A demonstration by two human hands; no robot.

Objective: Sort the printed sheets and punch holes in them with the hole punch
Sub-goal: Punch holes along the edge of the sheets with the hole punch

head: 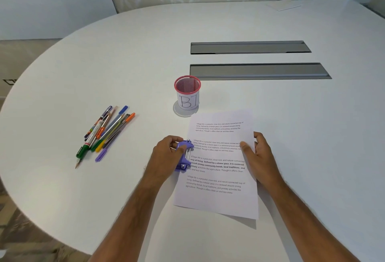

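Punch [184, 156] in left hand [166, 157]

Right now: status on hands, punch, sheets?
Left hand grips purple hole punch at the sheets' left edge. Right hand steadies their right edge. Pens and mesh cup stand clear.

The printed sheets [218, 170] lie flat as a white stack, long edge running away from the viewer, four blocks of black text facing up, the third partly bold. The purple hole punch [184, 155], with silver rods, sits at the stack's left edge, seemingly overlapping the margin.
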